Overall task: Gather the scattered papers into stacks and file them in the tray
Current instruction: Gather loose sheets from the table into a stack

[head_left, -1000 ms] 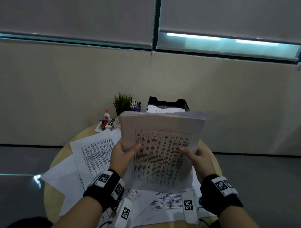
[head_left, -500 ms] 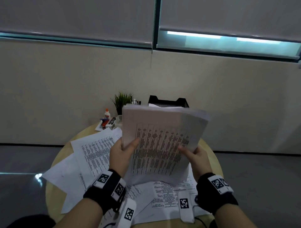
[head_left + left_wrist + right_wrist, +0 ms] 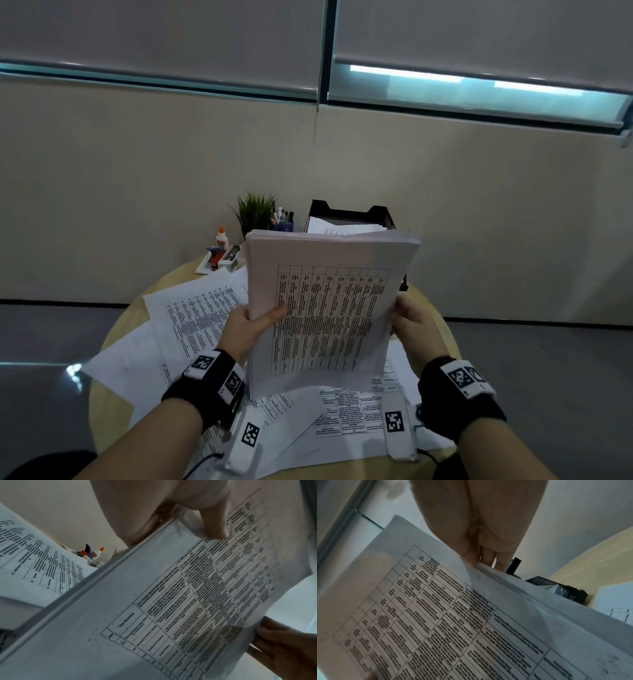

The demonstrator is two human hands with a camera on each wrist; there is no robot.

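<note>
A thick stack of printed papers (image 3: 329, 308) stands nearly upright above the round table, its bottom edge down among the loose sheets. My left hand (image 3: 250, 325) grips its left edge, thumb on the printed front (image 3: 214, 524). My right hand (image 3: 407, 318) grips the right edge, fingers behind the stack (image 3: 488, 555). Loose printed sheets (image 3: 198, 315) lie scattered on the table to the left and under the stack (image 3: 349, 411). The black paper tray (image 3: 349, 216) stands at the table's far side behind the stack, with papers in it (image 3: 342, 228).
A small green plant (image 3: 255, 209), a pen cup (image 3: 282, 222), a glue bottle (image 3: 222, 238) and a small tray of desk items (image 3: 222, 258) stand at the table's far left. The wooden table edge (image 3: 102, 404) curves round at left; grey floor lies beyond.
The stack was tilted and lifted slightly half a second ago; now it stands squarer and lower, with its edges more even. Both hands stay on its sides.
</note>
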